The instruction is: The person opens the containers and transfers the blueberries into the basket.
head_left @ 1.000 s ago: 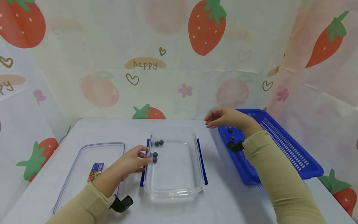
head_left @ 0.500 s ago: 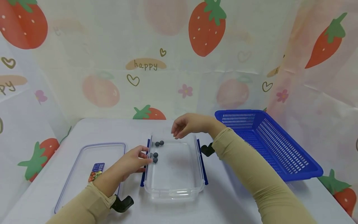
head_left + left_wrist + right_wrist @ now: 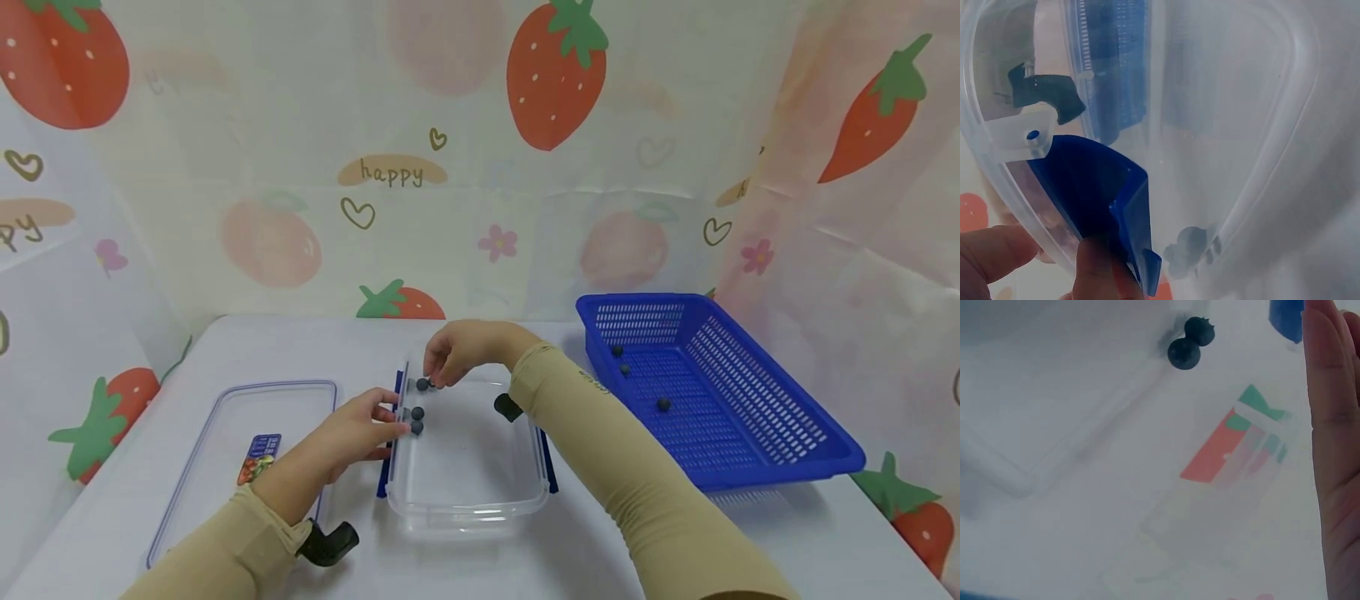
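Note:
A clear plastic container (image 3: 468, 508) with blue side latches stands at the middle of the table. Inside, along its left wall, sit a near pair of blueberries (image 3: 417, 413) and a far blueberry (image 3: 422, 384). My left hand (image 3: 362, 429) holds the left side, thumb over the rim; in the left wrist view its fingers touch the blue latch (image 3: 1100, 187). My right hand (image 3: 457, 350) reaches down into the far left corner, fingertips bent right beside the far blueberry. Whether it pinches a berry I cannot tell. The right wrist view shows two touching blueberries (image 3: 1184, 354) and the side of that hand.
A blue perforated basket (image 3: 840, 454) stands on the right, with several dark blueberries (image 3: 663, 404) in it. The clear lid (image 3: 217, 433), blue-edged and bearing a sticker, lies left of the container. A strawberry-print curtain (image 3: 480, 192) rises behind the table.
My right hand has moved left from beside the basket, across the container, and down to the far left berries. My left hand has kept its place at the container's side.

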Available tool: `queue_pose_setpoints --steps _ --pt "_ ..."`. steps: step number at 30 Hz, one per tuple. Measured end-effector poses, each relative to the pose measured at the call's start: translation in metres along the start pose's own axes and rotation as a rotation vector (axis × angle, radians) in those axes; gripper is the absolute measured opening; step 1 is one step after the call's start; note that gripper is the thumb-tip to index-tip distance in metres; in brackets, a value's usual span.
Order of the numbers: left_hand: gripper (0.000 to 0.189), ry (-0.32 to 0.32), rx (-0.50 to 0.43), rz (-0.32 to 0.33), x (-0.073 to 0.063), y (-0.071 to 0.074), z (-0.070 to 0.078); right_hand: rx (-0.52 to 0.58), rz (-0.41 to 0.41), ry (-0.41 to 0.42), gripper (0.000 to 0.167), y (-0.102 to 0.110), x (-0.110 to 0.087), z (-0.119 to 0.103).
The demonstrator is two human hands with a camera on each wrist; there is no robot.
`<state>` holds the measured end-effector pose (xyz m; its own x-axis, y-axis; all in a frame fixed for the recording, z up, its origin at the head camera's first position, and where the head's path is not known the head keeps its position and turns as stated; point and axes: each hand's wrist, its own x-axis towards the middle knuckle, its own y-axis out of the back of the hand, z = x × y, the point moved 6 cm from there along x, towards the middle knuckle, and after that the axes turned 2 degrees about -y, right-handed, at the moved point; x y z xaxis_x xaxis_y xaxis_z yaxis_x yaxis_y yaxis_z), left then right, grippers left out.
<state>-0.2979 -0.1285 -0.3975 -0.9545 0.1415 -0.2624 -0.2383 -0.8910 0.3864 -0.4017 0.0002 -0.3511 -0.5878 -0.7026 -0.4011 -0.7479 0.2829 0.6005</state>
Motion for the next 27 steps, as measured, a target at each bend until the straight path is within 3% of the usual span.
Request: queue_pose_setpoints --steps 11,27 --pt "0.047 -0.005 -0.010 -0.001 0.002 0.001 -0.002 0.103 -0.069 -0.117 0.023 -0.006 0.025 0.015" --pt "0.048 0.001 -0.018 0.001 0.001 0.003 -0.003 0.244 -0.069 -0.154 0.022 -0.020 0.047 0.034"
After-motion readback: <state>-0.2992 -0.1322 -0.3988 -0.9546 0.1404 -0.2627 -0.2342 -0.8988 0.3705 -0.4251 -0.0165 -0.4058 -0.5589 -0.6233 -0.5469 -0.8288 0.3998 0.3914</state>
